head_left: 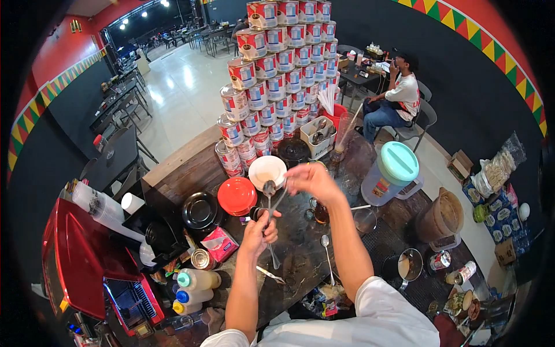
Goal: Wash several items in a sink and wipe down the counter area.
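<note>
My left hand (260, 232) is closed around metal spoons (269, 189), whose bowls and handles stick out above and below the fist. My right hand (310, 184) is raised to the right of them, its fingertips pinched at the upper end of a slim metal utensil (281, 197) that slants down to the left hand. Behind the hands lie a white saucer (260, 169) and red plates (236, 196). Below the right forearm a glass of dark liquid (321, 214) is partly hidden. A long spoon (326, 247) and scissors (271, 274) lie on the dark counter (299, 247).
Stacked milk cans (260, 95) rise at the back, beside a white utensil holder (318, 145). A lidded plastic pitcher (386, 178) stands right; black plates (200, 210), a tissue pack (220, 244) and squeeze bottles (199, 279) are left. Beyond the counter sits a person (401, 91).
</note>
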A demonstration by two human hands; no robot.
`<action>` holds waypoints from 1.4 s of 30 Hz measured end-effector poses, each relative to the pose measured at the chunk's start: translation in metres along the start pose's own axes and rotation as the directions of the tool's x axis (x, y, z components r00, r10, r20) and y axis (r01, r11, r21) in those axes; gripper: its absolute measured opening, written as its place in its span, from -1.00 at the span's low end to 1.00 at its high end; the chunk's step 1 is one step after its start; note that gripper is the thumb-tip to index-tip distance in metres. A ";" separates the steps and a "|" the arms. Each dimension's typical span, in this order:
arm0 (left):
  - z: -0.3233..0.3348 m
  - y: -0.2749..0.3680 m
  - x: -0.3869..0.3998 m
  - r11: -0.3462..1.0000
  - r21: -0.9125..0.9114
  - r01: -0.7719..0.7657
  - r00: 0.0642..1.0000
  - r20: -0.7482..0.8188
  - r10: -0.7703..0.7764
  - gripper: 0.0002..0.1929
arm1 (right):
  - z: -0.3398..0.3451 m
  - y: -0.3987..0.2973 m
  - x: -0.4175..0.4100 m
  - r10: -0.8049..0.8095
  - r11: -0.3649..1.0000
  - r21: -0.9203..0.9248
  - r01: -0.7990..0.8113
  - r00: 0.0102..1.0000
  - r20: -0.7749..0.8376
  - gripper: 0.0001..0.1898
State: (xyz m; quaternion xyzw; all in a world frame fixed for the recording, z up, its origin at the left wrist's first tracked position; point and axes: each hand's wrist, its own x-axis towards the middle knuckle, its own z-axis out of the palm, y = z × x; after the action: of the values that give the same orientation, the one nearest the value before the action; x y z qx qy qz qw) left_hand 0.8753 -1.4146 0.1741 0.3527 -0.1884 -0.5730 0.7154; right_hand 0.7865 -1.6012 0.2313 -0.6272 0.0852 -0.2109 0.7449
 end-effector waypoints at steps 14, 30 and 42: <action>-0.008 0.020 0.033 0.987 0.058 -0.149 0.973 -0.169 0.157 -0.75 | -0.148 0.055 0.123 -0.410 0.564 -0.677 -0.472 0.552 -0.726 -0.80; -0.031 0.025 0.060 0.991 0.048 -0.128 0.984 -0.117 0.132 -0.78 | -0.144 0.026 0.151 -0.147 0.881 -0.425 -0.208 0.733 -0.665 -0.72; -0.023 0.026 0.101 0.978 0.159 -0.139 0.990 0.022 0.137 -0.55 | -0.065 -0.014 0.121 -0.145 0.957 -0.280 0.073 0.958 -0.247 -0.86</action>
State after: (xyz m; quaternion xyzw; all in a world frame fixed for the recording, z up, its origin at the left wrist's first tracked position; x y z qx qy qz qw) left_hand 0.9362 -1.5014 0.1640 0.3919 -0.2618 -0.5070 0.7217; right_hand 0.8667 -1.7126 0.2490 -0.6921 0.1768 -0.3203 0.6223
